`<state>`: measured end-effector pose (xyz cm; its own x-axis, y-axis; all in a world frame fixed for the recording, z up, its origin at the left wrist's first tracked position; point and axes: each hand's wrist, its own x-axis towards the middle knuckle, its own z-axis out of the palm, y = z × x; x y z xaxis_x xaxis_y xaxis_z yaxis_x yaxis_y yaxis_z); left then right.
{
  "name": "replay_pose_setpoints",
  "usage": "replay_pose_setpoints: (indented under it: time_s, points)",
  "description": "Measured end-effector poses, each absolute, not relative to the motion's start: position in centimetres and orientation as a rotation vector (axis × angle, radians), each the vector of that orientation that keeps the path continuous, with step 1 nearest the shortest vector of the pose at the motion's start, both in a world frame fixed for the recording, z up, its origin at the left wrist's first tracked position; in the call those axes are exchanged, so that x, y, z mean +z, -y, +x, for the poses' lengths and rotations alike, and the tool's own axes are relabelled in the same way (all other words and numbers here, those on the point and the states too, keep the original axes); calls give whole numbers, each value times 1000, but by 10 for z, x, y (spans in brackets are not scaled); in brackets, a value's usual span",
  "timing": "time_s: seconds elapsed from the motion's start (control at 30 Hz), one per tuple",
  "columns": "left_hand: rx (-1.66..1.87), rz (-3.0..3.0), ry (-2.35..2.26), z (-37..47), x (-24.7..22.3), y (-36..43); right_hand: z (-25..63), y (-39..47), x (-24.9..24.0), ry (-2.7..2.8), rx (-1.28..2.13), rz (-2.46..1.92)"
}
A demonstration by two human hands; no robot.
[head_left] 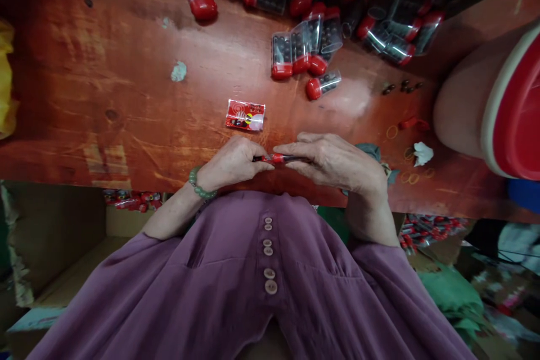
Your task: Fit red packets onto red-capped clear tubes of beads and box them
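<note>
Near the table's front edge, my left hand, with a green bead bracelet at the wrist, pinches the left end of a slim red and black item. From the right, my right hand holds the same item between thumb and fingers. The two hands face each other with a small gap, where the item's red middle shows. Just beyond my left hand lies a red printed card, flat on the table. A small clear tube with a red cap and dark balls rests farther back.
More red-capped tubes lie piled at the back of the reddish table. At the right stand a pink tub with a red top, several loose balls and rubber bands. Open cardboard boxes sit below the front edge.
</note>
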<state>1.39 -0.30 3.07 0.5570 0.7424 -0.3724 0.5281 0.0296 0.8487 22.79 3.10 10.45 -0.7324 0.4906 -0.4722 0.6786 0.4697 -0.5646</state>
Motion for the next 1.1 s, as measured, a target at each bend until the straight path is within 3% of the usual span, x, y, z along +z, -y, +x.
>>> replay_pose_setpoints:
  time_s: [0.57, 1.1]
  points:
    - [267, 1631, -964, 10, 24, -7, 228, -57, 80, -2350, -1646, 820]
    - [434, 1234, -958, 17, 21, -2, 235, -65, 69, -2306, -1783, 791]
